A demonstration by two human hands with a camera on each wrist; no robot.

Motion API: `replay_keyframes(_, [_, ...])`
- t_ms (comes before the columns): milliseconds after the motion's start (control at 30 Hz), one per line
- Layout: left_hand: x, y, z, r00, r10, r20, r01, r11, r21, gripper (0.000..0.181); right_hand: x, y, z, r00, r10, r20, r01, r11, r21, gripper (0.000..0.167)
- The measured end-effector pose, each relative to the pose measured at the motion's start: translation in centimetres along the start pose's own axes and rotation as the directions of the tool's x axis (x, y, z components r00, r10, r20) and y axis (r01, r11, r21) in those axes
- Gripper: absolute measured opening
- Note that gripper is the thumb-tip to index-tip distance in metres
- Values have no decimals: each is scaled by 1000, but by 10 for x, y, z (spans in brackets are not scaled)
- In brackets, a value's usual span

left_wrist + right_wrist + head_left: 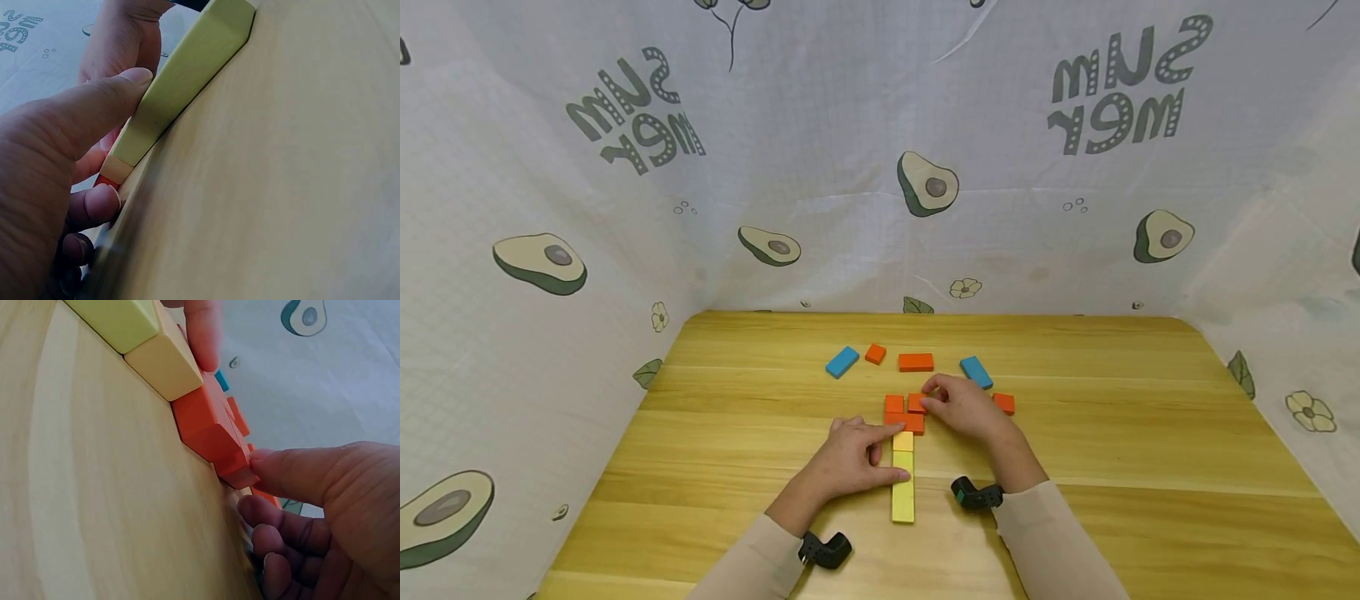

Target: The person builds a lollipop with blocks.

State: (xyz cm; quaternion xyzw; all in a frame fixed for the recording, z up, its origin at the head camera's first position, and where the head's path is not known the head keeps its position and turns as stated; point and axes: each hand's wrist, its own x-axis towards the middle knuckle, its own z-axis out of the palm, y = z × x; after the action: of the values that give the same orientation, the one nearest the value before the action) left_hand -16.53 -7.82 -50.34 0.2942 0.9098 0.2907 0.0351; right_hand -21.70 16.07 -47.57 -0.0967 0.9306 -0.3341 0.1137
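Note:
On the table, a long yellow-green block (903,503) meets a small pale-orange block (903,442), with an orange rectangular block (914,425) across its far end. Beyond that sit two small orange blocks, a left one (894,404) and a right one (915,403), a narrow gap between them. My right hand (966,407) pinches the right small block; its thumb (290,472) shows against the block in the right wrist view. My left hand (853,455) rests its extended index fingertip on the orange rectangular block and its straight thumb (103,103) on the yellow-green block.
Farther back lie a blue block (842,362), a small orange block (876,354), an orange rectangular block (916,362) and another blue block (976,372). One more orange block (1003,403) is right of my right hand. A printed cloth (850,150) surrounds the table.

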Motion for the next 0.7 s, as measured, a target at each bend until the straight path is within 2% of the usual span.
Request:
replay_keyframes(233, [0, -1, 1, 1000, -6, 2, 6, 1000, 6, 71, 1, -2, 3, 1000, 7, -6, -7, 1000, -16, 14])
replay_keyframes(700, [0, -2, 3, 1000, -7, 0, 7, 1000, 11, 71, 1, -3, 4, 999, -40, -11, 39, 998, -43, 13])
